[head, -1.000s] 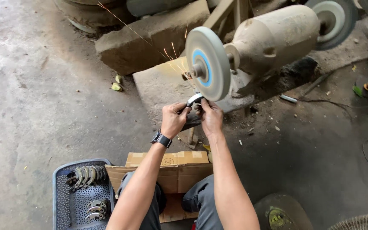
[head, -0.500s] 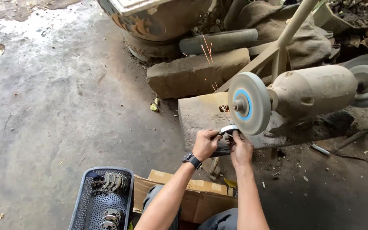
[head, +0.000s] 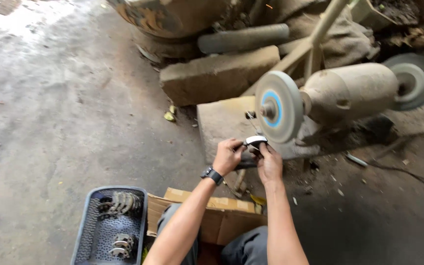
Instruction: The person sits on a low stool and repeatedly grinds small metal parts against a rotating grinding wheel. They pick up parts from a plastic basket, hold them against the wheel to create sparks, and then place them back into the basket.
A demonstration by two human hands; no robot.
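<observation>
Both hands hold a small curved metal part [head: 255, 141] with a white edge, just below the grinding wheel [head: 278, 106] of a dusty bench grinder [head: 349, 91]. My left hand [head: 227, 156], with a black watch on its wrist, grips the part's left side. My right hand [head: 269, 163] grips it from the right and below. The part sits a little under the wheel's lower rim; whether it touches the wheel I cannot tell.
A grey perforated plastic basket [head: 90, 229] holding several similar metal parts stands at the lower left. A cardboard box [head: 222, 216] lies at my knees. The grinder rests on a concrete block [head: 222, 125]; another block [head: 217, 73], a pipe and sacking lie behind.
The view has swung left and down, so the grinder now sits further right. My hands still hold the part under the wheel, and the sparks seen a second ago are gone.
</observation>
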